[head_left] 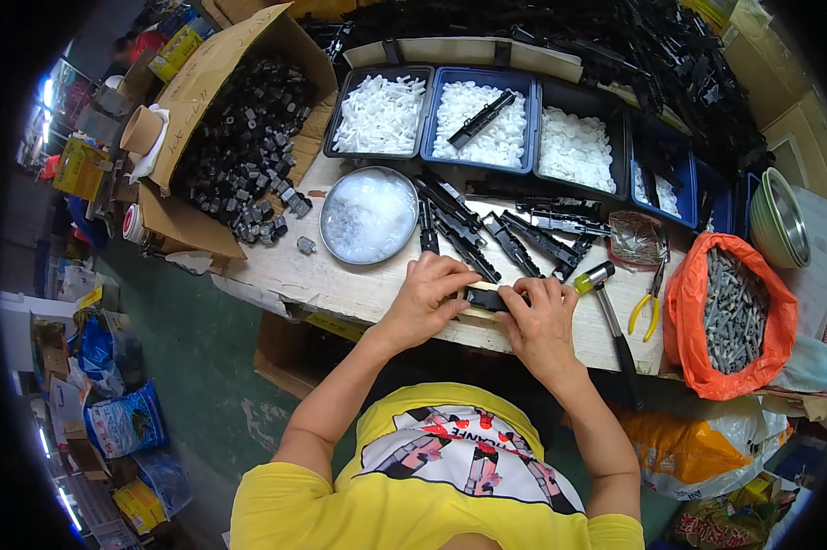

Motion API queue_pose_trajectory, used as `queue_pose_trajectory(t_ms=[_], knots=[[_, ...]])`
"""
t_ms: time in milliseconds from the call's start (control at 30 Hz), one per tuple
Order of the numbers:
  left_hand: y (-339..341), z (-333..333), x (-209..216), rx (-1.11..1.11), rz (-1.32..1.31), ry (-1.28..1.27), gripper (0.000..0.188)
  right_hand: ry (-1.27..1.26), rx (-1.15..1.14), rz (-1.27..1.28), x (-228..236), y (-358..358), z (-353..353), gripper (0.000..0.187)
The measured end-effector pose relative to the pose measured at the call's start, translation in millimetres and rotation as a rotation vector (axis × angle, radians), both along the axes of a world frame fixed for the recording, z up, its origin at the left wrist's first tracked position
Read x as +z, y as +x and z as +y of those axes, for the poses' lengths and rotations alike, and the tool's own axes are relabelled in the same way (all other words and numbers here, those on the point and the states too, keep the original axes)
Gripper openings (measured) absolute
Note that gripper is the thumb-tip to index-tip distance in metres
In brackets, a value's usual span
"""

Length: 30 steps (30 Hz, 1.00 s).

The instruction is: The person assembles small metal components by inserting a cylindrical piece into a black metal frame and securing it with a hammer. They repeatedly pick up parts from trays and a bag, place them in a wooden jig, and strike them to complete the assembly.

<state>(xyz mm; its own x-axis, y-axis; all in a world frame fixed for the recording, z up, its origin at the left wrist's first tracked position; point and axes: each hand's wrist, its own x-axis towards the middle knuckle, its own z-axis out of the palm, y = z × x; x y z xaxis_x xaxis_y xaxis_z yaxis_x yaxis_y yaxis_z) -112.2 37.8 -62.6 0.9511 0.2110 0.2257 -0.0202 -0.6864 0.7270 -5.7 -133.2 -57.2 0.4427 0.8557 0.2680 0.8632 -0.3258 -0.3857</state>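
At the front edge of the workbench, my left hand [427,298] and my right hand [539,316] are both closed on a small black plastic part [484,299]. The fingers cover its two ends, and a pale strip shows along its far side. Just beyond lie several long black plastic assemblies [459,229]. A hammer [606,298] with a yellow-green head end and a black handle rests right of my right hand. Farther right are yellow-handled pliers [647,307].
A cardboard box [221,50] spills dark blocky parts at the left. Bins of white pieces [480,119] line the back, before a heap of black parts [606,46]. A round metal dish [369,215] holds clear bits. An orange bag [689,339] of grey pieces stands at the right.
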Motion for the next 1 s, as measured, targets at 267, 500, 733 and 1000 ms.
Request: queue_pose_trajectory(t_ms=[267,500,733,1000], knots=[[5,-7,-1,-0.093,-0.018,0.215,0.038,0.090,-0.124,0.040,4,15,-22,0.030],[12,-22,2,-0.250,0.028,0.547,0.055,-0.316,-0.564,-0.233,-27,39,-82,0.031],[15,-19,2,-0.316,-0.033,0.622,0.056,0.079,-0.244,0.169,16,20,-77,0.022],[17,-21,6,-0.329,0.000,0.691,0.047,-0.191,-0.216,-0.022,49,-12,-63,0.011]])
